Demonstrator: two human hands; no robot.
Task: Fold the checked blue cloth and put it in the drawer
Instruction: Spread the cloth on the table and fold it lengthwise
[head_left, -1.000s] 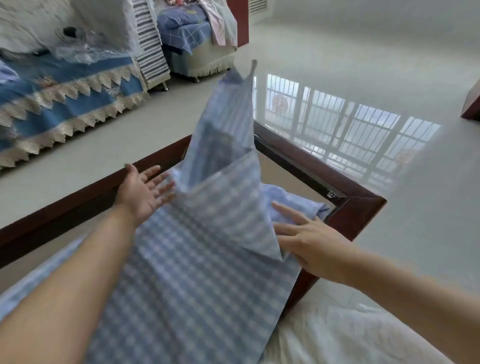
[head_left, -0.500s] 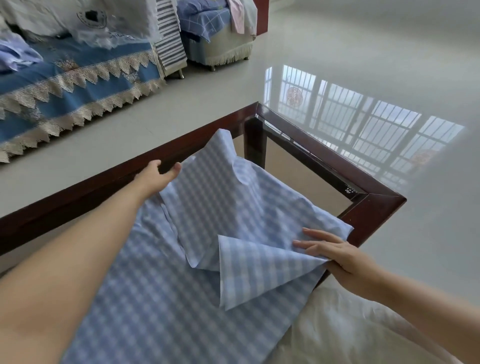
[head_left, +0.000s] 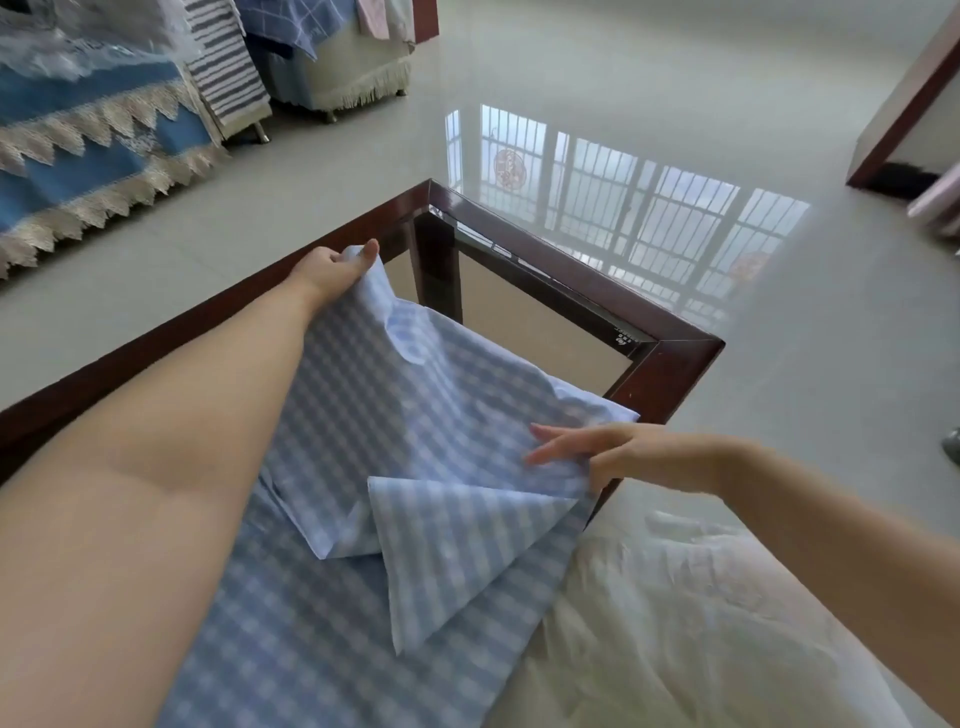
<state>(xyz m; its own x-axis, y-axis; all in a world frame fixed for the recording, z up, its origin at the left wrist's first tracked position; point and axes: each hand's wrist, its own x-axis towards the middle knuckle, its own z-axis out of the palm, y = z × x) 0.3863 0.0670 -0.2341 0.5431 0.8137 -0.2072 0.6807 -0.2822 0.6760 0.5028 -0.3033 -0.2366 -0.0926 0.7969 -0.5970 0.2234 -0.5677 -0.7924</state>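
Note:
The checked blue cloth (head_left: 415, 447) lies spread over a glass-topped table with a dark wooden frame (head_left: 670, 353), one flap folded back across its middle. My left hand (head_left: 332, 267) pinches the cloth's far corner near the table's back rail. My right hand (head_left: 618, 454) holds the cloth's right edge near the table's right corner, thumb under the fabric and fingers stretched over it. No drawer is in view.
A white cloth (head_left: 675, 623) lies at the lower right, below the table's edge. A sofa with a blue lace-trimmed cover (head_left: 78, 150) stands at the far left, with a striped cushion (head_left: 228, 67) beside it. Glossy floor tiles (head_left: 623, 104) surround the table. Dark wooden furniture (head_left: 904, 104) stands at the far right.
The raised part of the cloth has dropped flat onto the table. My left hand moved to the far corner and closed on it; my right hand slid to the right edge and took hold.

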